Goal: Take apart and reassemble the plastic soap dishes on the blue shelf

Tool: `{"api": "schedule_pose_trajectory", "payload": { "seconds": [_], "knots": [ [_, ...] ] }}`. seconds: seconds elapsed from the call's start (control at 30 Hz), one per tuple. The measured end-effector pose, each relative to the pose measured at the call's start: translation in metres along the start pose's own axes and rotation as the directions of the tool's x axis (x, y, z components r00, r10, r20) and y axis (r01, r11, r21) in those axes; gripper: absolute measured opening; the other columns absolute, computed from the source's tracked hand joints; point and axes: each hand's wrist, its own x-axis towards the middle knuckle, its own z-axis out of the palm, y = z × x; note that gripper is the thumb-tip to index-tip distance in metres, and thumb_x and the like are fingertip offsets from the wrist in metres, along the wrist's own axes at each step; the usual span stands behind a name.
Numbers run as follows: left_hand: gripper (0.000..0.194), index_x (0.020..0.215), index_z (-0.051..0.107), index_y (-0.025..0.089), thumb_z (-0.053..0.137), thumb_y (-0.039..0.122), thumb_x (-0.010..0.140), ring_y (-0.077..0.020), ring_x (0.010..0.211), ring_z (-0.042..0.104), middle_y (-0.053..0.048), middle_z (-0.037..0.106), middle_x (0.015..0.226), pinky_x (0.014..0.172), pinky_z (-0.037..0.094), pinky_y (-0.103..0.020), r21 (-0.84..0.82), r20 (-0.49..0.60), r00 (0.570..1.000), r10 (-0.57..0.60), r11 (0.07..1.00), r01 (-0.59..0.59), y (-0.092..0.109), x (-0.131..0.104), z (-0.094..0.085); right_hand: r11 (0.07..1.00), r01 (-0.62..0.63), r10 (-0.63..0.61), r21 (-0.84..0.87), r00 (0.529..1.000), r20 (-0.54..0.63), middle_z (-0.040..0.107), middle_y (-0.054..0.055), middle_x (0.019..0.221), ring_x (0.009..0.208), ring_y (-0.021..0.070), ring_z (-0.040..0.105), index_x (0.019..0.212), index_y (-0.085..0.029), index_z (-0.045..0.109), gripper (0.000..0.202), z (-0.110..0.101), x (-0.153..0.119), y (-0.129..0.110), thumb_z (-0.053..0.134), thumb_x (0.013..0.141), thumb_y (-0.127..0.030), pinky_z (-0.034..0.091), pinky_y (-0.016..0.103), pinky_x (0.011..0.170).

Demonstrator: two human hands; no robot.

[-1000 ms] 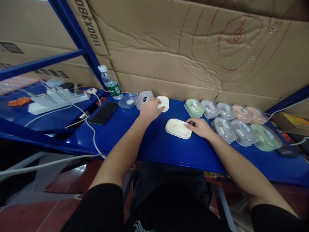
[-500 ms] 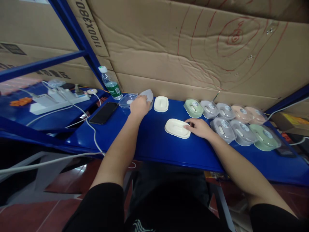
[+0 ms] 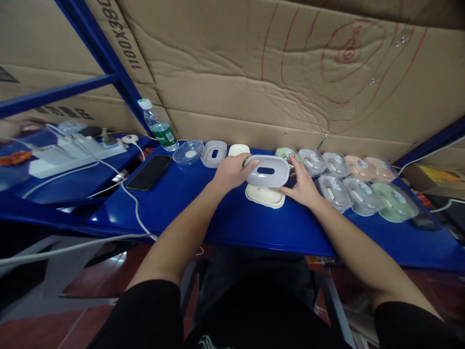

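Above the blue table, my left hand [image 3: 236, 170] grips the left end of a grey plastic tray [image 3: 267, 178] with a dark oval slot in its middle. At the tray's other end, my right hand [image 3: 302, 184] has its fingers spread around the edge and one fingertip beneath. Just below it, a cream oval dish [image 3: 265, 198] lies on the table, partly covered by the tray. Behind my left hand is a second cream piece [image 3: 239, 150], half hidden. Further left stand another grey slotted tray [image 3: 214, 154] and a clear plastic lid [image 3: 188, 152].
Several lidded soap boxes [image 3: 334, 194] in grey, green and peach stand in two rows at the right. A water bottle [image 3: 162, 131] and a black phone [image 3: 149, 172] are at the left. Behind the table [image 3: 232, 228] rises a cardboard wall [image 3: 225, 72]. White cables [image 3: 138, 208] hang over the left edge.
My left hand has brought a grey tray from the back left to over the cream dish. My right hand has let go of that dish and risen to the tray's right end.
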Motion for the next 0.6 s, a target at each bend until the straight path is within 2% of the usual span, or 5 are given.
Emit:
{"api": "schedule_pose_trajectory", "payload": {
  "seconds": [0.1,0.2,0.33,0.5,0.6],
  "knots": [
    [0.051,0.103,0.077,0.021,0.044,0.060,0.104,-0.0264,0.092,0.071,-0.011,0.079,0.096,0.079,0.050,-0.035,0.047,0.133,0.991,0.004,0.999,-0.010,0.001,0.000,0.005,0.993,0.110,-0.109,-0.032,0.993,0.055,0.050,0.015,0.165,0.150,0.0429,0.049,0.169,-0.031,0.031,0.111,-0.004,-0.002,-0.006,0.084,0.079,-0.066,0.044,0.064,0.121],
    [0.056,0.090,0.076,0.019,0.040,0.059,0.105,-0.0271,0.089,0.072,-0.012,0.078,0.090,0.077,0.050,-0.036,0.112,0.242,0.970,-0.025,0.994,-0.002,-0.002,0.001,0.009,0.993,0.101,-0.095,-0.056,0.989,0.111,0.055,0.014,0.161,0.148,0.0440,0.052,0.166,-0.031,0.039,0.112,-0.008,-0.003,-0.010,0.088,0.073,-0.069,0.042,0.065,0.123],
    [0.061,0.090,0.077,0.018,0.035,0.060,0.106,-0.0298,0.099,0.073,-0.014,0.079,0.098,0.080,0.052,-0.036,0.220,0.363,0.931,-0.045,0.975,-0.039,-0.002,0.001,0.016,0.990,0.096,-0.074,-0.103,0.978,0.196,0.062,0.016,0.153,0.141,0.0458,0.059,0.163,-0.028,0.045,0.113,-0.017,-0.003,-0.013,0.090,0.068,-0.071,0.048,0.064,0.117],
    [0.054,0.103,0.078,0.019,0.036,0.054,0.107,-0.0307,0.112,0.073,-0.013,0.079,0.114,0.090,0.054,-0.038,0.283,0.399,0.916,-0.053,0.957,-0.068,0.003,-0.002,0.027,0.982,0.084,-0.010,-0.170,0.919,0.394,0.065,0.015,0.148,0.129,0.0459,0.067,0.162,-0.031,0.048,0.109,-0.023,-0.006,-0.015,0.088,0.069,-0.073,0.057,0.062,0.104],
    [0.050,0.100,0.077,0.021,0.040,0.054,0.106,-0.0298,0.114,0.072,-0.012,0.080,0.113,0.092,0.054,-0.038,0.302,0.381,0.920,-0.089,0.953,-0.033,0.004,-0.002,0.028,0.983,0.075,0.003,-0.170,0.909,0.416,0.064,0.015,0.151,0.127,0.0453,0.069,0.165,-0.033,0.043,0.110,-0.017,-0.008,-0.013,0.086,0.072,-0.072,0.060,0.060,0.100]
  ]
}}
